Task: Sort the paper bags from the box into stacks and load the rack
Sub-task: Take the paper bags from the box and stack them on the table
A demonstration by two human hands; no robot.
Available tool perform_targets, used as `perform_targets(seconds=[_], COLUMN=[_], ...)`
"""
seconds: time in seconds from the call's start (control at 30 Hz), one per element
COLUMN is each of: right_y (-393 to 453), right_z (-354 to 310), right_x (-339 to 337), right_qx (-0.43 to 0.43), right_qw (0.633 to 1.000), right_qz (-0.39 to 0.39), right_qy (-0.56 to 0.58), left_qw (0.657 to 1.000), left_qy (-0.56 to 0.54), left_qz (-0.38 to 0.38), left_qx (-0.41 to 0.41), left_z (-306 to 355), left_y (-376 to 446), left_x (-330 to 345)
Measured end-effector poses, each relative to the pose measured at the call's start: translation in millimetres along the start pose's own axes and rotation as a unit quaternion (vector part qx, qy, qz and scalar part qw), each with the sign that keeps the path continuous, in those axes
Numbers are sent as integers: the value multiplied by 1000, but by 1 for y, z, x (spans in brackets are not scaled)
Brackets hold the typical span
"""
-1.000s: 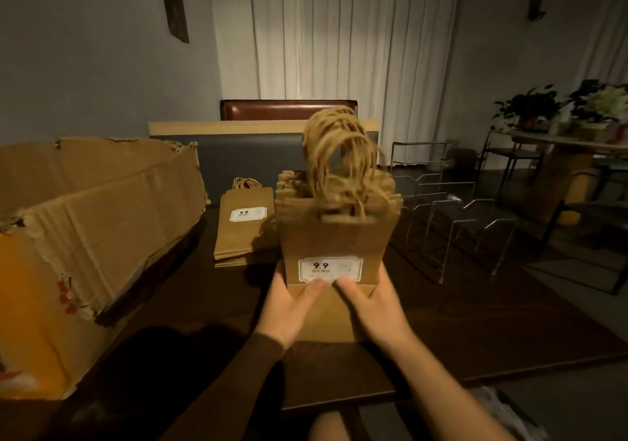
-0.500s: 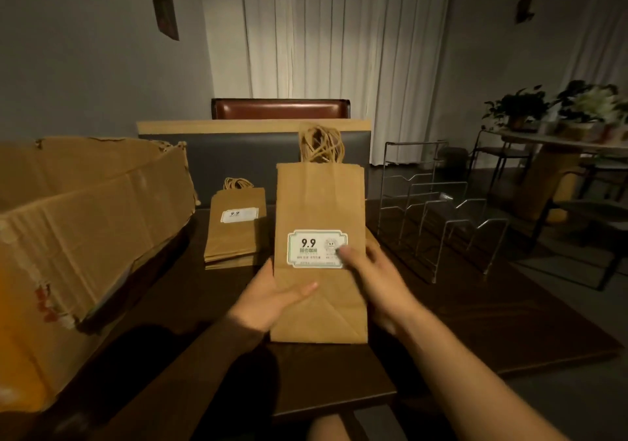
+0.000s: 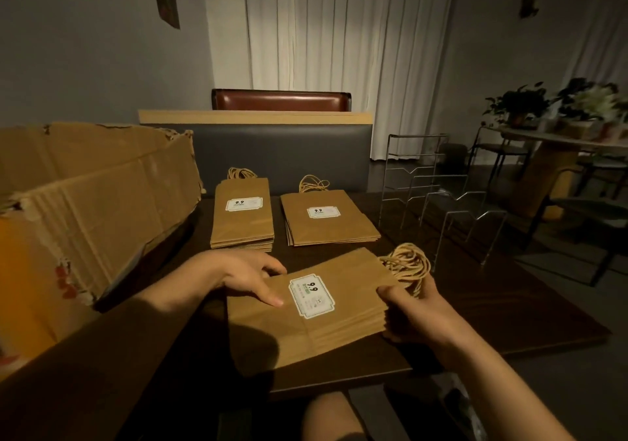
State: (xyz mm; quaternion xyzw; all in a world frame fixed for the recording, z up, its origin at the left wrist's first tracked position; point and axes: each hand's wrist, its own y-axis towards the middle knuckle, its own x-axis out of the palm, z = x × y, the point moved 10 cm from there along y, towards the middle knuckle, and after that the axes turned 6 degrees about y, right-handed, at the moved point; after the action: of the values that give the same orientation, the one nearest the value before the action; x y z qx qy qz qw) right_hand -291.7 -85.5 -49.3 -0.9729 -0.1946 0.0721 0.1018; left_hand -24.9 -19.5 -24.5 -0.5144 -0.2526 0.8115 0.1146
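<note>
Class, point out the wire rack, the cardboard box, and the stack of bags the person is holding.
wire rack (image 3: 441, 202): head view, on a middle divider.
cardboard box (image 3: 102, 209): head view, on its near wall.
held stack of bags (image 3: 343, 321): head view, on the top bag's face.

The only view comes from the camera on my head, looking forward and down across the dark wooden table (image 3: 509, 308) from its near edge. It sits close over my left hand (image 3: 244, 275) and right hand (image 3: 413, 308), whose forearms enter from the bottom of the frame. The wide angle takes in the torn brown cardboard box (image 3: 95, 209) at left, the clear tiered rack (image 3: 438, 202) at right, and the pale pleated curtain (image 3: 339, 26) straight ahead, far off.
</note>
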Motion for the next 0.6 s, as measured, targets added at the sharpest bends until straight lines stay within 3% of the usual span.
perform_targets(seconds=[0.13, 0.2, 0.27, 0.4, 0.5, 0.6], right_y=[3, 1, 0, -3, -10, -13], right_z=[-33, -72, -119, -216, -284, -336], right_x=[-31, -35, -11, 103, 205, 301], right_qx=[-24, -83, -170, -356, -433, -449], right_qw=[958, 926, 898, 851, 825, 823], right_qz=[100, 166, 179, 67, -44, -126], right_qy=[-269, -330, -364, -382, -361, -324], left_qw=[995, 987, 971, 917, 881, 865], left_qy=[68, 88, 93, 130, 144, 113], left_qz=[75, 130, 210, 367, 450, 483], left_qx=[6, 35, 70, 89, 24, -71], left_z=[11, 24, 35, 32, -13, -95], left_y=[2, -10, -37, -116, -186, -238], left_x=[-16, -33, -62, -144, -212, -263])
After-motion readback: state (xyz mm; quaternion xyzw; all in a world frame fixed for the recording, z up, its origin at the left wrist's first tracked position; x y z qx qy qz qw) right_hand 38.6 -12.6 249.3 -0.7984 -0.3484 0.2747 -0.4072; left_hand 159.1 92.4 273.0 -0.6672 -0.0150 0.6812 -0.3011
